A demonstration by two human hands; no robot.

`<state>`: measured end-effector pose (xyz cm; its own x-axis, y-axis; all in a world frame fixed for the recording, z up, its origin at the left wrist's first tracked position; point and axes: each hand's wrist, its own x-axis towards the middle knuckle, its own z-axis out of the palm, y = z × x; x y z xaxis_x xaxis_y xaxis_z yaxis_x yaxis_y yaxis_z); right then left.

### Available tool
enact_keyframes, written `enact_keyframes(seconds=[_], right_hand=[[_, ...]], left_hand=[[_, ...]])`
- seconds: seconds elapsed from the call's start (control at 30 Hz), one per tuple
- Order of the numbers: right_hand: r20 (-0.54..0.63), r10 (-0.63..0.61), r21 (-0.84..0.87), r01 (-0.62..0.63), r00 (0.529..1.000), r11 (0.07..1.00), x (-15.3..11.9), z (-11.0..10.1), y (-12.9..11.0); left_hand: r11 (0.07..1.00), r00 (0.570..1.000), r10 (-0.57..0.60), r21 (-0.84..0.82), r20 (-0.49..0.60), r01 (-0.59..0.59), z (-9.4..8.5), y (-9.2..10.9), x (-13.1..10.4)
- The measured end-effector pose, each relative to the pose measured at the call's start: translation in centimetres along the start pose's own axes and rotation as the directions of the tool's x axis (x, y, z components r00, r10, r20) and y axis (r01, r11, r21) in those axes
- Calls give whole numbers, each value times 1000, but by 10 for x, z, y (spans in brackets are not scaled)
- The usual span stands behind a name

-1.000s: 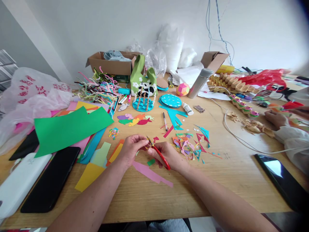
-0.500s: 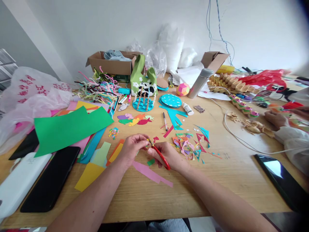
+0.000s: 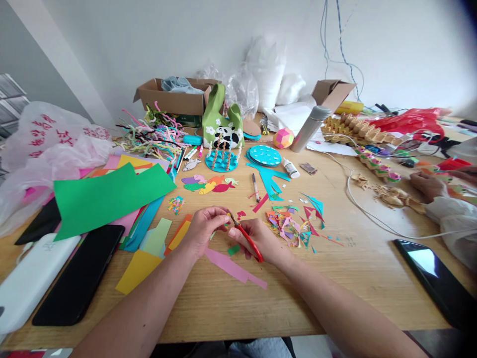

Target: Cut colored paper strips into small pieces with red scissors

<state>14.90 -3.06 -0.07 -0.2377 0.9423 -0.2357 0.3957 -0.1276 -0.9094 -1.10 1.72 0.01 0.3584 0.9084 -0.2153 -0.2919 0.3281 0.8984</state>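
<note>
My right hand (image 3: 261,237) grips red-handled scissors (image 3: 251,242), their blades pointing up and left toward my left fingertips. Pinched in my left hand (image 3: 203,227) is a small piece of paper (image 3: 228,215), mostly hidden by the fingers; a yellowish bit shows at the scissor tips. Under my hands lie a pink paper strip (image 3: 234,268) and a small green scrap (image 3: 233,249). Beyond them are several coloured paper fish (image 3: 207,188) and a little heap of tiny paper bits (image 3: 176,204). Red bits (image 3: 241,214) lie just past the scissors.
Paper offcuts (image 3: 292,226) are spread right of my hands. Coloured sheets (image 3: 112,196), a black phone (image 3: 80,276) and a white device (image 3: 35,283) lie left. Another phone (image 3: 428,278) and a co-worker's hand (image 3: 428,185) are right. A grey bottle (image 3: 311,130) stands behind.
Both hands and the scissors keep nearly the same pose. The whole view has shifted very slightly; nothing is picked up or let go.
</note>
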Motion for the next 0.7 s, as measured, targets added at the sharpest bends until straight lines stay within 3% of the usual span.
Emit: enact_keyframes(seconds=[0.7], right_hand=[[15,22,9,-22,1000,1000,-1,-1,-2]], left_hand=[[999,1000,5,31,-9,-4,0,4,-1]])
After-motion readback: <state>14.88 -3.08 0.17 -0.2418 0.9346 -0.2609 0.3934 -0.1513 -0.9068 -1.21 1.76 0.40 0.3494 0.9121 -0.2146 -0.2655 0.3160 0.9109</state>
